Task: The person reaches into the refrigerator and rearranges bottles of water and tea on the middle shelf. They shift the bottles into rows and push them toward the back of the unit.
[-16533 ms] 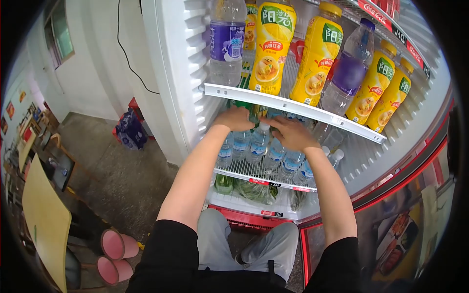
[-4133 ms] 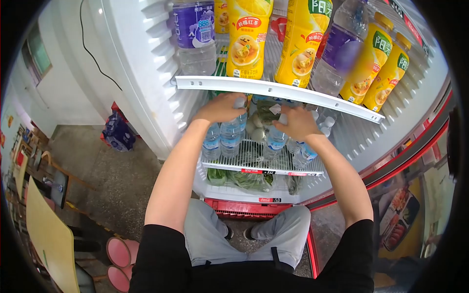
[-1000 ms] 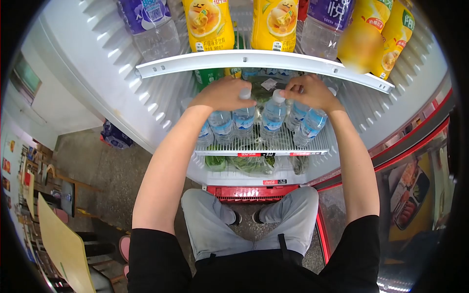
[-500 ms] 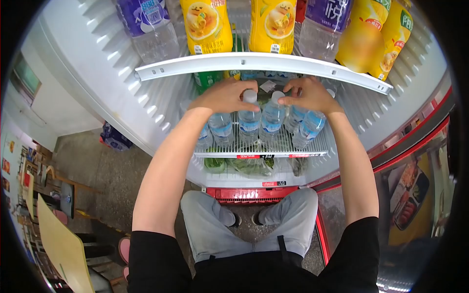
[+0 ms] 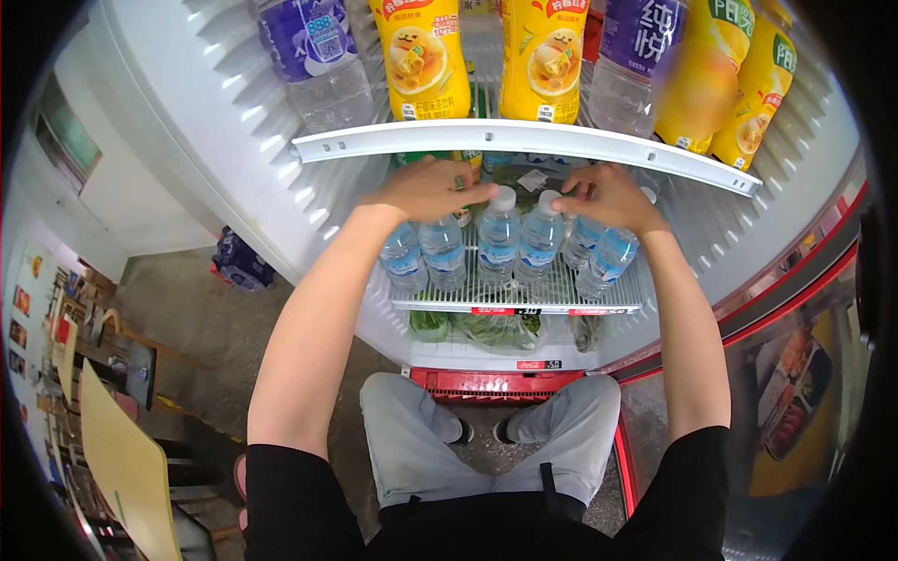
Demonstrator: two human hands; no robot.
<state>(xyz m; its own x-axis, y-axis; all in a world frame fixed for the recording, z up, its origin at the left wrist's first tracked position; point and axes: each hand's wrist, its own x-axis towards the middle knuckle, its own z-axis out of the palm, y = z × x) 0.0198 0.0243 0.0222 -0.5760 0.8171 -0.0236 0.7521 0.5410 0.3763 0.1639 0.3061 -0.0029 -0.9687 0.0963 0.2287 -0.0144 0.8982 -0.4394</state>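
Two clear water bottles with white caps stand upright side by side on the wire shelf, the left bottle close to the right bottle. My left hand is just left of the left bottle, its thumb tip near or touching the cap and nothing in its grasp. Over on the right, my right hand has thumb and fingers apart beside the right bottle's cap. More water bottles stand under my hands, a bottle on the left and a leaning bottle on the right.
Above my hands runs the upper shelf's white edge, with yellow tea bottles and purple-labelled bottles. Bagged greens lie below. The fridge door hangs at the right. A wooden table stands at lower left.
My left fingers have come off the left bottle's neck, moving left. My right hand has loosened from the right bottle's cap. The camera view has shifted slightly.
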